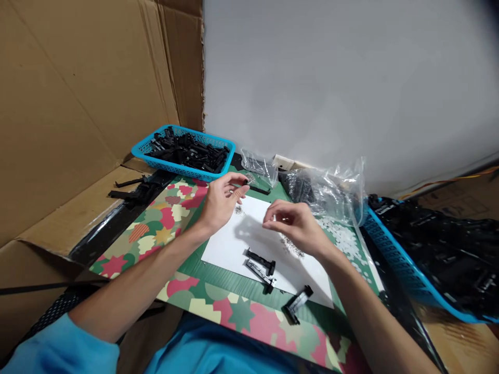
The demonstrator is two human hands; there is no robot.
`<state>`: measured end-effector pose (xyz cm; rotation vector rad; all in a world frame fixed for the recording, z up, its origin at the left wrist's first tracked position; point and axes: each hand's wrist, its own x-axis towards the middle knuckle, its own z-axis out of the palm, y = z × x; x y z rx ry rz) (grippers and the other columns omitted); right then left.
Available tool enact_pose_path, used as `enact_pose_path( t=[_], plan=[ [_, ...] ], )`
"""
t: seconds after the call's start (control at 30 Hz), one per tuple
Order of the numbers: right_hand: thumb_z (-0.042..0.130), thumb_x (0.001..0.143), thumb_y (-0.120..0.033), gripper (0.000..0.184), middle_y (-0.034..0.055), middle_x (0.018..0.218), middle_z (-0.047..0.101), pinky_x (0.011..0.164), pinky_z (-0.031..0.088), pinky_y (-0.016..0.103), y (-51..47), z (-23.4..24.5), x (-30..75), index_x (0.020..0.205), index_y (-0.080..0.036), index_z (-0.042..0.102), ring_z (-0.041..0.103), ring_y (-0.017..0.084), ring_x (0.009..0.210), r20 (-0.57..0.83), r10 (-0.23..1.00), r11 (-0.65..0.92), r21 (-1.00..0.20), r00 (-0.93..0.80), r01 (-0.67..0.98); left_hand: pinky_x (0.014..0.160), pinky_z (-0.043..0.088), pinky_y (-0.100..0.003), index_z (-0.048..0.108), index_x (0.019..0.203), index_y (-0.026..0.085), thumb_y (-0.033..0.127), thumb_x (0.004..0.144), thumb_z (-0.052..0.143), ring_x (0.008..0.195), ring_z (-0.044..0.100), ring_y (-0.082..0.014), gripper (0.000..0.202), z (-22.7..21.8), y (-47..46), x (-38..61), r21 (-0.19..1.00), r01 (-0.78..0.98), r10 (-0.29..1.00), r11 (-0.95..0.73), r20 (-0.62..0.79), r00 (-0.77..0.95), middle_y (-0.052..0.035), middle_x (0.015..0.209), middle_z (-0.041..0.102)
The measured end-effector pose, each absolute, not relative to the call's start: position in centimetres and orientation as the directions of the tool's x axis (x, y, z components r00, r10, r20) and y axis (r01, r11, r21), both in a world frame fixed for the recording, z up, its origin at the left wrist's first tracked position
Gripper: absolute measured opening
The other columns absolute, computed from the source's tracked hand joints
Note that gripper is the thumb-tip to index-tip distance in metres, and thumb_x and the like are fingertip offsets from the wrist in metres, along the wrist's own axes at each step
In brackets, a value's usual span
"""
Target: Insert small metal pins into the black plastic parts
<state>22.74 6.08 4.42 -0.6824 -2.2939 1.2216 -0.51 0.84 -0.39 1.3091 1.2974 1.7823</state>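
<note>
Our left hand [221, 203] pinches a black part [245, 182] by the white sheet's [224, 244] far edge, presumably to keep it visible. Our right hand [295, 222] curls near small bits [293, 249]; whether its fingers grip any, we cannot tell.

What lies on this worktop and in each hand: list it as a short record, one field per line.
Left hand: holds a black part
Right hand: above the white sheet, grip unclear
On sheet: two piles of tiny bits
Sheet's near edge: three loose black parts
Left basket: blue, holding many black pieces
Right basket: blue, black contents
Behind sheet: clear plastic bags
Right of sheet: scattered white pieces
</note>
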Motion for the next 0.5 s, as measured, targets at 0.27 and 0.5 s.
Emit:
enact_pose_path(
  t=[0.27, 0.5],
  plan=[
    [0.091, 0.088, -0.032, 0.013, 0.0055, 0.080, 0.069, 0.056, 0.042, 0.032, 5.7, 5.0, 28.0, 0.082, -0.023, 0.084, 0.059, 0.018, 0.070, 0.345, 0.717, 0.487, -0.870, -0.605, 0.081, 0.078, 0.070, -0.036, 0.078, 0.113, 0.017, 0.041, 0.091, 0.085, 0.080, 0.077, -0.0186, 0.033, 0.4, -0.2, 1.5, 0.949, -0.247, 0.975, -0.193, 0.215, 0.062, -0.0106, 0.103, 0.079],
    [0.089, 0.090, -0.039, 0.018, 0.0057, 0.080, 0.071, 0.056, 0.044, 0.032, 3.0, 5.1, 27.3, 0.083, -0.023, 0.085, 0.059, 0.017, 0.067, 0.273, 0.648, 0.421, -0.906, -0.711, 0.036, 0.078, 0.071, -0.035, 0.084, 0.111, 0.020, 0.043, 0.090, 0.087, 0.091, 0.080, -0.0233, 0.032, 0.6, -1.1, 2.5, 0.957, -0.275, 0.976, -0.095, 0.144, 0.164, -0.0122, 0.106, 0.082]
  ],
)
